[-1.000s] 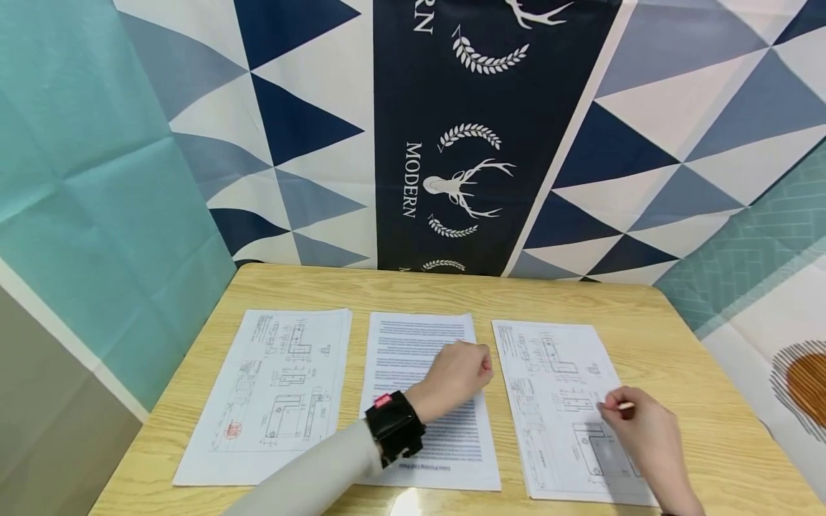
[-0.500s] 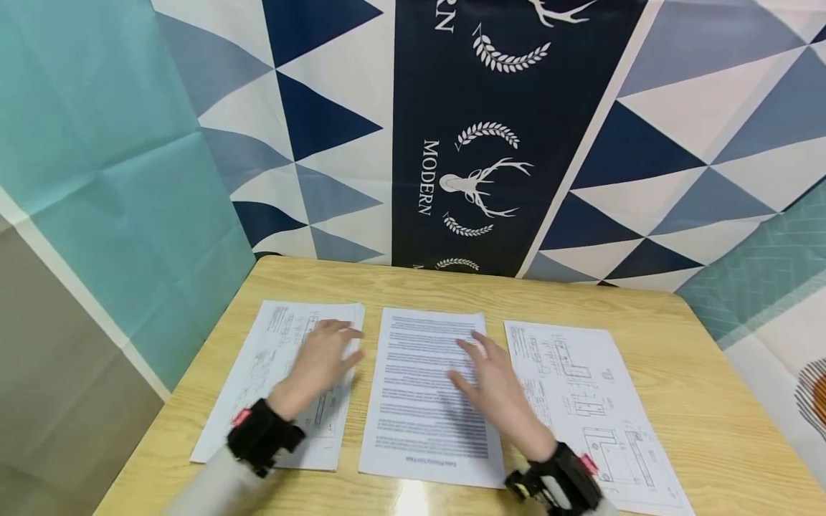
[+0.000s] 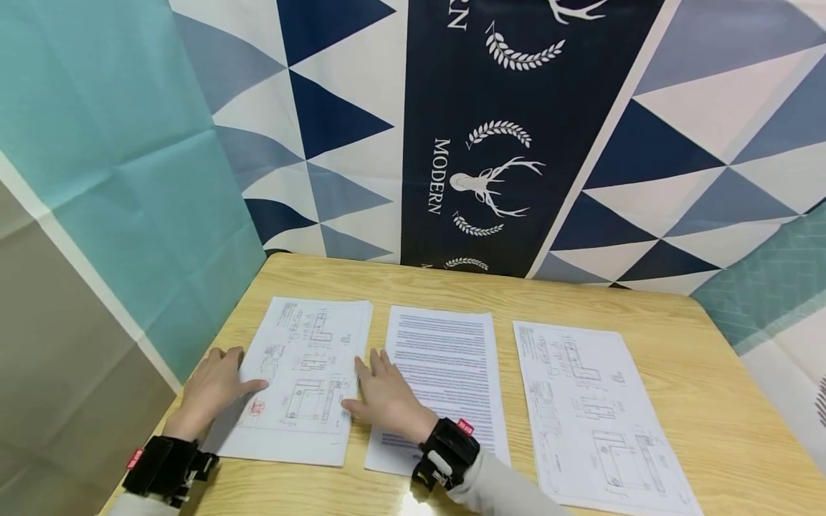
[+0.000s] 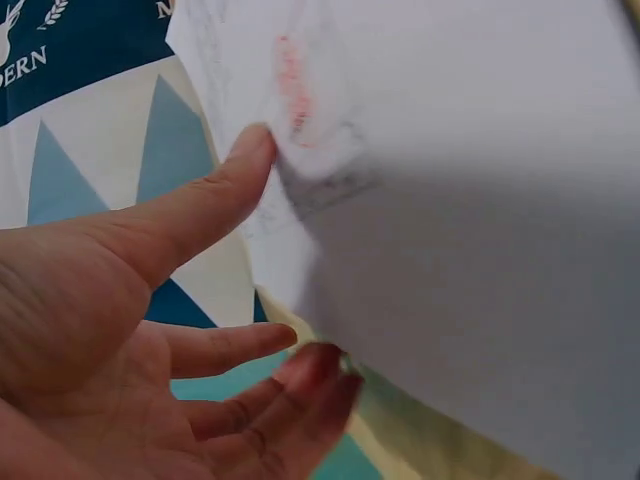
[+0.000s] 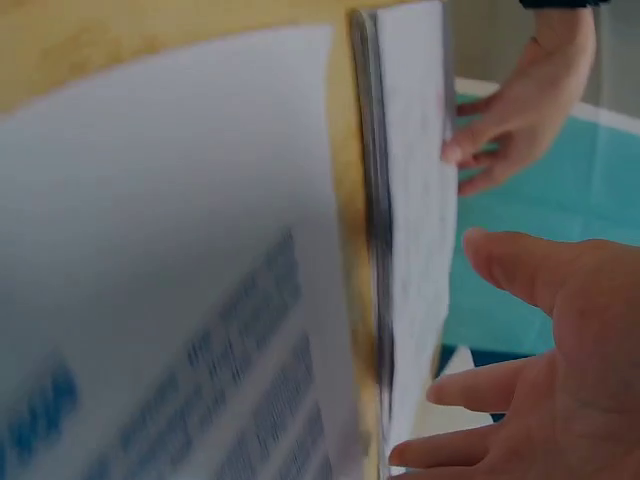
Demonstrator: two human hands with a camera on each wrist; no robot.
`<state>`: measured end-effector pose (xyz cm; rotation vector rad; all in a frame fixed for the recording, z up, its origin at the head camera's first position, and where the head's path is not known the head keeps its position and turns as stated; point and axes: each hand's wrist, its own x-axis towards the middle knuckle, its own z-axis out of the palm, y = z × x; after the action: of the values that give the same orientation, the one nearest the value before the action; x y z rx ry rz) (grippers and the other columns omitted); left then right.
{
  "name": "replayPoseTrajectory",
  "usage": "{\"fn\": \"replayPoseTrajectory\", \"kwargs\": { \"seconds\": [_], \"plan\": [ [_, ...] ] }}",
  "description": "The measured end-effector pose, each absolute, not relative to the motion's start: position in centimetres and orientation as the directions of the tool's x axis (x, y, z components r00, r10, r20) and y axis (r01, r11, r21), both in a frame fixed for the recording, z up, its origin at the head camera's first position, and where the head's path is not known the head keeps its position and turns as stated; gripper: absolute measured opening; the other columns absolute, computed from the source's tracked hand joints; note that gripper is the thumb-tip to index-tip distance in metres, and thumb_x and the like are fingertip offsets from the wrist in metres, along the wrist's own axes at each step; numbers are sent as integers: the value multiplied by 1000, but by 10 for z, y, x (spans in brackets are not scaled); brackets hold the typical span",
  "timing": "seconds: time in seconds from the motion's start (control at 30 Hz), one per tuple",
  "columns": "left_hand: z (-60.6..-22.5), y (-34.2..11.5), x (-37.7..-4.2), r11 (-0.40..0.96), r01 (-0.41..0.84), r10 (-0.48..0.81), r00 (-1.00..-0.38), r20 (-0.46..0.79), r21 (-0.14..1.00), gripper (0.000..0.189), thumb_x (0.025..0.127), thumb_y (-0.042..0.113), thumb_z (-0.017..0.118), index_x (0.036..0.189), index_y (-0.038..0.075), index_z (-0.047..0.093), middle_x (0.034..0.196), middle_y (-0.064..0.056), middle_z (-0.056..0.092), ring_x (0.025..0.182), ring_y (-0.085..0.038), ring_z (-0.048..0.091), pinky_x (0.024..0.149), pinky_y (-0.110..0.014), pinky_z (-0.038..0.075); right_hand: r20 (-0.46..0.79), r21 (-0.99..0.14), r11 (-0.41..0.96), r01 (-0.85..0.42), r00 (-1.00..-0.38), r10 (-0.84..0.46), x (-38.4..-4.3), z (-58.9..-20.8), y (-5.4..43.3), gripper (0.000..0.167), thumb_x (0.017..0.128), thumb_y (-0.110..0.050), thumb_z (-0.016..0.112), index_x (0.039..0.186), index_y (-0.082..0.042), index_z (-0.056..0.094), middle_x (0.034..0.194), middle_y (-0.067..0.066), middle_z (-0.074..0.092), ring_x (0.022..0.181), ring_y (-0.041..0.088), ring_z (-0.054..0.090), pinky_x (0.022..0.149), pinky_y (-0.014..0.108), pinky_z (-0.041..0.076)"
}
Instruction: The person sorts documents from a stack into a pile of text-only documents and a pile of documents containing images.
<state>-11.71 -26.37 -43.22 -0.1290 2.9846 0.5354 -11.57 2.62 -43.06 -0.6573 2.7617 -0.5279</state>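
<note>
Three piles of printed paper lie side by side on the table. My left hand (image 3: 209,390) is at the left edge of the left pile (image 3: 310,337), which bears line drawings and a red stamp. In the left wrist view, the thumb (image 4: 255,150) reaches over the sheet (image 4: 480,260) while the other fingers extend along its edge. At that pile's right edge is my right hand (image 3: 390,401), fingers spread, its wrist over the middle pile (image 3: 445,344) of dense text. The right wrist view shows the left pile's thick side (image 5: 375,200) facing the right hand (image 5: 570,370). Neither hand visibly grips anything.
On the right lies another pile of drawings (image 3: 568,401). The wooden table (image 3: 516,294) meets a patterned cloth (image 3: 490,179) at its back and a teal and grey cloth (image 3: 161,215) on the left. Narrow strips of wood separate the piles.
Both hands have moved left: the right from the right pile, across the middle one, to the left pile; the left from over the middle pile to the left pile's outer edge. The view has shifted slightly.
</note>
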Motion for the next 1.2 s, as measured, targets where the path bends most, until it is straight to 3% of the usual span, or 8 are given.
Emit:
{"fn": "replayPoseTrajectory", "kwargs": {
  "seconds": [0.17,0.4,0.57,0.67,0.83,0.97,1.07,1.2],
  "plan": [
    [-437,-265,-118,916,-89,-54,-994,-98,392,83,81,32,86,135,-17,46,108,-35,57,83,-40,61,68,-50,49,-177,-388,824,-413,-844,-506,-111,-441,13,72,96,-45,68,150,-2,47,158,33,29,149,45,25,115,58,31],
    [-435,-265,-124,890,-57,-56,-998,-16,453,49,81,18,86,115,-7,59,83,-13,66,67,-23,57,60,-37,41,-184,-416,825,-381,-854,-487,-109,-441,9,69,95,-42,70,149,-5,50,158,35,27,150,46,22,117,58,29],
    [-434,-272,-123,887,2,-27,-998,57,462,38,79,15,86,105,-4,64,79,-10,67,64,-21,58,58,-35,42,-178,-413,822,-392,-850,-495,-109,-439,9,65,95,-39,71,147,-5,52,157,36,27,150,47,22,116,58,30],
    [-434,-277,-121,885,34,-18,-994,106,465,38,81,14,85,106,-5,64,82,-14,69,66,-25,62,58,-38,44,-179,-410,824,-390,-852,-492,-107,-438,9,65,95,-38,71,147,-4,52,158,36,26,150,46,20,118,55,28],
    [-427,-283,-114,884,61,-23,-985,174,464,32,87,12,79,112,-3,66,102,-24,70,77,-35,68,58,-42,45,-167,-405,828,-387,-860,-483,-105,-437,8,64,95,-37,71,146,-3,52,158,35,26,151,46,18,120,53,25],
    [-419,-286,-111,884,69,-1,-989,148,463,31,93,11,73,118,-4,63,105,-30,69,83,-42,69,61,-47,50,-158,-392,832,-393,-862,-482,-107,-437,8,64,96,-38,70,145,-1,53,158,34,28,152,45,17,122,51,22],
    [-414,-287,-110,841,71,12,-994,113,537,35,97,12,68,123,-8,58,108,-35,67,93,-49,68,72,-55,54,-152,-421,825,-378,-867,-475,-109,-437,9,64,99,-38,66,146,1,50,158,33,28,152,44,15,122,50,20],
    [-409,-286,-110,714,27,-16,-998,55,700,41,102,18,63,131,-9,52,117,-38,64,92,-41,72,68,-44,58,-104,-501,790,-352,-883,-459,-114,-436,14,63,104,-35,58,151,3,41,158,30,32,151,42,21,121,50,23]
  ]
}}
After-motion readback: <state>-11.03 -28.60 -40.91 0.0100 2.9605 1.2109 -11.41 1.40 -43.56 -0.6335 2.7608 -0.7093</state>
